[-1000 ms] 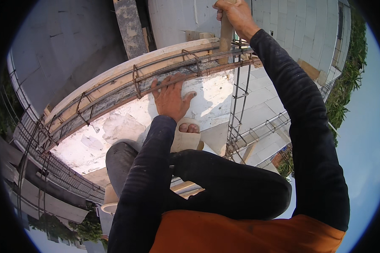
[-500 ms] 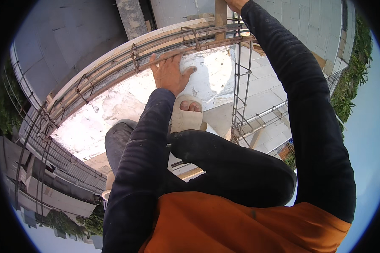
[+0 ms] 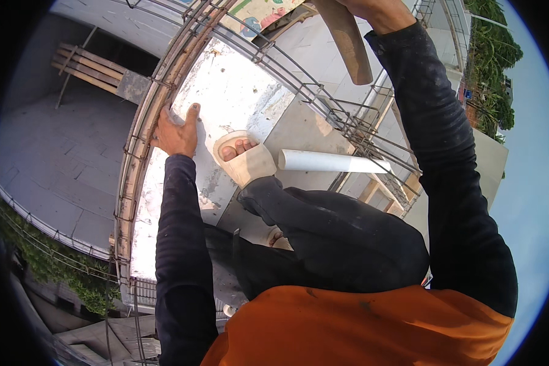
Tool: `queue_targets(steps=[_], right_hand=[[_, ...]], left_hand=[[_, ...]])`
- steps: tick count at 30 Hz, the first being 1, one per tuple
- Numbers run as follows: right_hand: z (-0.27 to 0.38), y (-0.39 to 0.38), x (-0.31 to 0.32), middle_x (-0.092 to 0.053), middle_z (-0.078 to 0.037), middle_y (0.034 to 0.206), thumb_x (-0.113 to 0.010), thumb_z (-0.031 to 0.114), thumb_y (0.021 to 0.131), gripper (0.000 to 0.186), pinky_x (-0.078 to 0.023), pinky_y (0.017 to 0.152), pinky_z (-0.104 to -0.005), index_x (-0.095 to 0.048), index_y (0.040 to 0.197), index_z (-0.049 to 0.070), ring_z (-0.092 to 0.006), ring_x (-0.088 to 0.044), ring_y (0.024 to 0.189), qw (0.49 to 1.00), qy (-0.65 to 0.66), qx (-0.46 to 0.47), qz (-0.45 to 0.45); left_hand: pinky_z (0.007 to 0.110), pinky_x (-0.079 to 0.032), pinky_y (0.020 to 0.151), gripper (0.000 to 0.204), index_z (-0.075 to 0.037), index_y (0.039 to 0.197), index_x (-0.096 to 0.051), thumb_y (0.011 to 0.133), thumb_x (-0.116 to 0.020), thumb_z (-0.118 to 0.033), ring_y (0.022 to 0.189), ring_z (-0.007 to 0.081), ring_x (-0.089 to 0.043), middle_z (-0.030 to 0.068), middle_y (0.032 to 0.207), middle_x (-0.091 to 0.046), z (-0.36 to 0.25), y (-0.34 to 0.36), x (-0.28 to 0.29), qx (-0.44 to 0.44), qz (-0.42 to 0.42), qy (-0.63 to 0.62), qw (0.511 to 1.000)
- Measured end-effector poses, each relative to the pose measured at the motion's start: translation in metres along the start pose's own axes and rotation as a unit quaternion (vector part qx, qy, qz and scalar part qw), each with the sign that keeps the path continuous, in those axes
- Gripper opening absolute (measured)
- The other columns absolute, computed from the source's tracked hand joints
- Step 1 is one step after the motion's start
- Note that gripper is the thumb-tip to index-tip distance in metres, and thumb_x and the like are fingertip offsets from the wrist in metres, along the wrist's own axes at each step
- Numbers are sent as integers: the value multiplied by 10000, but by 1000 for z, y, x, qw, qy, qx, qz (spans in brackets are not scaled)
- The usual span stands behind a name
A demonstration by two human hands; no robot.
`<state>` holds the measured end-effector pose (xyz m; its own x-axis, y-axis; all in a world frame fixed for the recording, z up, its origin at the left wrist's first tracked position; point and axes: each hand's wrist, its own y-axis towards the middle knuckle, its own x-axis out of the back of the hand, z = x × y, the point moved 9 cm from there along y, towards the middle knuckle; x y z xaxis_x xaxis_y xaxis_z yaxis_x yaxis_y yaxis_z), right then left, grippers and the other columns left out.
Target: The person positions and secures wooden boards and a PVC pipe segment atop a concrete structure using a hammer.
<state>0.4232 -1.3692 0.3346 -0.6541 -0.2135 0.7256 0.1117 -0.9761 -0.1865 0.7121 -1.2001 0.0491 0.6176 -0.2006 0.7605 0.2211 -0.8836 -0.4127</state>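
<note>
My left hand (image 3: 175, 133) rests at the curved cage of steel reinforcing bars (image 3: 131, 152). Its fingers curl over the inner bar, while the thumb sticks out over a white, stained board (image 3: 232, 85). At the upper edge, my right hand (image 3: 381, 11) is closed around a brown wooden stick (image 3: 346, 46), whose blunt lower end points down; the picture's edge cuts off some of the fingers. My foot in a beige sandal (image 3: 250, 161) stands on the board, right of the left hand.
A white pipe (image 3: 332, 161) lies right of my foot. Another rebar cage (image 3: 323, 94) runs diagonally beyond the board. Left of the curved bars is a lower grey surface (image 3: 61, 152), with stacked wooden slats (image 3: 88, 67) above it. Trees and roofs lie further below.
The view has turned, so the curved bars now run down the left side. My left hand is still at the bars. My right hand and the stick show further into view.
</note>
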Motion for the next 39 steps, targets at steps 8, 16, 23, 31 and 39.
queue_targets(steps=[8,16,23,31,39], right_hand=[[-200,-249,-62,-719,-228,1262,-533,477,1074,556,-543,940,-523,-589,1417,43,-447,-687,1123,958,-147,-213,122],[-212,-247,-159,-768,-202,1001,-550,220,1033,318,-596,779,-486,-603,1265,8,-357,-772,898,965,-133,-223,45],[-217,-244,-164,-783,-219,937,-566,157,979,342,-590,767,-476,-593,1254,-45,-363,-778,856,963,-56,-262,9],[-216,-247,-174,-797,-163,1012,-641,190,959,379,-576,820,-417,-617,1281,-8,-301,-785,943,950,-50,-308,-7],[-193,-344,-127,-742,-276,935,-674,260,879,430,-554,819,-545,-637,1235,23,-465,-723,896,946,115,-274,-133]], left_hand=[[683,-100,1209,949,-86,1528,-526,844,-749,-705,1423,425,-484,230,1501,-584,-11,3,-9,-59,-34,22,997],[495,-357,1206,1059,72,1535,-483,880,-731,-722,1453,431,-482,310,1539,-517,-4,15,-7,-98,24,-70,992],[455,-382,1213,1115,142,1593,-299,933,-731,-646,1466,435,-451,357,1598,-397,3,27,-23,-93,60,-38,993],[429,-443,1172,1089,151,1599,-269,952,-756,-578,1408,374,-528,318,1561,-462,-1,31,-21,-57,131,-25,989],[428,-444,1166,950,157,1557,-369,984,-744,-502,1403,382,-536,320,1544,-494,4,39,-7,-121,67,15,990]])
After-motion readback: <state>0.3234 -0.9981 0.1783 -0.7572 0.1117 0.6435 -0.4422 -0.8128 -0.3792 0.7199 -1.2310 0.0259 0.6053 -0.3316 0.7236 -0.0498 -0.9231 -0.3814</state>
